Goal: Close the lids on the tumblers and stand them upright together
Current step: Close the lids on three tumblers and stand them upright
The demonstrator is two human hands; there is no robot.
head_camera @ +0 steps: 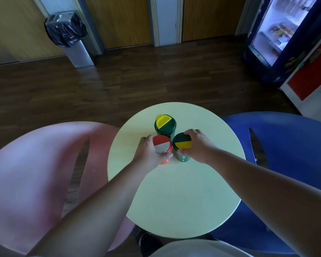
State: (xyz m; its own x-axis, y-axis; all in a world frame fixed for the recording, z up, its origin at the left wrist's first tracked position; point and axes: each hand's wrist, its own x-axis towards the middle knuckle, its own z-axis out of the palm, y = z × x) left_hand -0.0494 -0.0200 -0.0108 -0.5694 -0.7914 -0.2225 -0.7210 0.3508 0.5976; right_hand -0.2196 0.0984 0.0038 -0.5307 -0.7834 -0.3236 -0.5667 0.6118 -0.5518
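Left hand: left hand (147, 151) grips the red plastic tumbler (162, 144) w/ red-and-white lid. Thumb on near side, fingers round the far-left side.
Right hand: right hand (198, 145) grips a dark green plastic tumbler (183, 143) w/ flat yellow-and-green lid. Thumb on near side, fingers over the far rim.
Btwn hands: both held tumblers upright, side by side, just about touching. Both lids look shut flat.
Past fingertips: third tumbler (165, 128), dark green plastic, upright just beyond the gap btwn the held pair. Can't tell if it touches them.
Key relation: its yellow flap (162, 120) stands raised on the far-left of its lid, straight ahead of both hands, away from the body. Tumbler's long axis is vertical. Left hand's fingertips look marginally nearer to the flap.
Next, prob.: free one hand, reach fwd over the pair, press the flap down.
Under: round pale yellow-green counter (174, 191).
Outward: pink chair (35, 164) left of left arm, blue chair (285, 136) right of right arm.
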